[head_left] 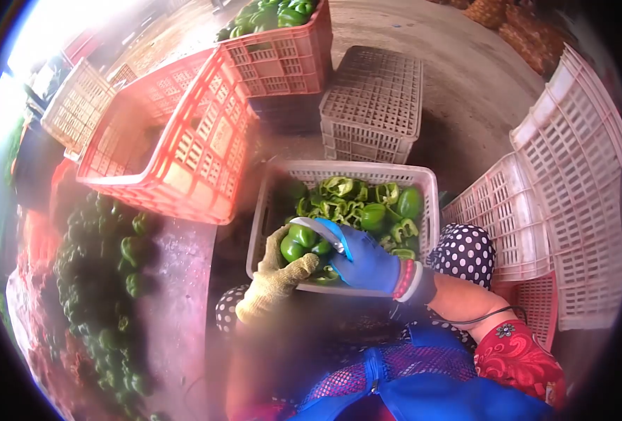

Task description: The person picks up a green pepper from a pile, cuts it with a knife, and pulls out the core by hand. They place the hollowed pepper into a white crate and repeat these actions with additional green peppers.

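My left hand (276,277), in a yellowish knit glove, is closed around a green bell pepper (302,238). My right hand (367,261), in a blue glove, grips a curved knife (319,230), its grey blade arching over the top of the pepper. Whether the blade cuts into the flesh is not clear. Both hands are above the near left part of a pale plastic crate (434,203). Inside it lie whole green peppers (373,216) and cut-open pepper pieces (338,186).
A heap of green peppers (100,295) lies at the left. A tilted orange crate (206,140), a red crate of peppers (276,59) and an upturned grey crate (371,98) stand beyond. Stacked pale crates (571,175) rise at the right. Net sacks (528,35) lie far back.
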Demonstrator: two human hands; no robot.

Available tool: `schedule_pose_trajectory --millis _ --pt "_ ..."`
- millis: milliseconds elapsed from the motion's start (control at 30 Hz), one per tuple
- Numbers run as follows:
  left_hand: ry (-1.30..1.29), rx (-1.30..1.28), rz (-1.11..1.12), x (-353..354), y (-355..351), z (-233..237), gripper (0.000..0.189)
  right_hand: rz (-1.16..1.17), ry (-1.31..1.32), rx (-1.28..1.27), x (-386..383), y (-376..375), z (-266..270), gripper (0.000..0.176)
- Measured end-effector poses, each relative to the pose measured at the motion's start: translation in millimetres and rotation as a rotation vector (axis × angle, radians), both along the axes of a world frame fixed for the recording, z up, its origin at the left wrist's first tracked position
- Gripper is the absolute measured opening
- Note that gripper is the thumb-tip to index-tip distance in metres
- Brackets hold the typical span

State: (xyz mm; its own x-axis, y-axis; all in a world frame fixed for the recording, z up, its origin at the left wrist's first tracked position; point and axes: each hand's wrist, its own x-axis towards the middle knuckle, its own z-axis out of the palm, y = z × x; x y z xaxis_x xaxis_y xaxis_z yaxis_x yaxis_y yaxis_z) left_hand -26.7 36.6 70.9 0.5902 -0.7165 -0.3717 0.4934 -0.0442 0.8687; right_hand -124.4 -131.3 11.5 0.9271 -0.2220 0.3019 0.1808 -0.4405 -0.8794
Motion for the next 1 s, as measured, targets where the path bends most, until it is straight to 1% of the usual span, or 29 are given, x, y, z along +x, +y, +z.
schedule_pose_trajectory --millis 133,167,267,300,400,500,567,600,700,767,833,867,933,967,1000 --pt "0.161 -0.052 -0.01 2.8 -11.5 -16.3 0.068 -0.125 0.161 -0.241 -7.0 -8.5 -1.3 0.068" --pt "0.181 -0.088 0.014 4.6 -13.8 -20.3 0.065 -0.146 0.217 -0.348 -5.9 -9.1 -4.7 0.073" --pt "0.251 -0.198 0.097 7.7 -20.4 -33.3 0.056 -0.177 0.306 -0.452 -4.4 -3.9 -2.8 0.075" --pt "0.221 -0.186 0.116 8.9 -20.9 -38.8 0.053 -0.178 0.325 -0.459 -4.3 -1.4 -1.5 0.075" --pt "0.075 -0.041 0.083 11.0 -20.8 -39.3 0.053 -0.179 0.348 -0.5 -2.1 2.0 -1.2 0.075" --pt "-0.166 0.226 0.088 10.6 -20.9 -34.1 0.067 -0.184 0.293 -0.556 -1.0 1.0 -13.4 0.074" --pt "-0.339 0.335 0.108 4.9 -24.5 -24.6 0.071 -0.198 0.23 -0.578 -0.7 1.7 -25.1 0.075" --pt "-0.426 0.392 0.117 2.5 -25.8 -20.8 0.074 -0.18 0.27 -0.56 -0.8 2.0 -29.6 0.076" --pt "-0.405 0.36 0.117 2.5 -22.1 -26.5 0.075 -0.151 0.321 -0.549 0.7 3.3 -31.7 0.077" --pt "-0.363 0.313 0.133 4.0 -19.9 -35.7 0.077 -0.162 0.28 -0.592 -0.3 5.5 -26.4 0.077" --pt "-0.297 0.225 0.157 4.6 -19.2 -42.5 0.079 -0.169 0.198 -0.601 1.0 7.7 -43.7 0.076" --pt "-0.355 0.309 0.174 3.4 -20.1 -43.2 0.08 -0.171 0.155 -0.609 2.0 8.7 -52.6 0.076" --pt "-0.469 0.474 0.217 0.8 -22.3 -44.6 0.082 -0.154 0.275 -0.583 5.3 14.0 -41.6 0.079" --pt "-0.4 0.441 0.264 -0.8 -22.4 -47.2 0.083 -0.138 0.335 -0.563 3.3 16.9 -34.6 0.08" --pt "-0.413 0.412 0.286 -1.4 -22.5 -49.7 0.081 -0.122 0.396 -0.539 2.7 19.5 -26.4 0.081"
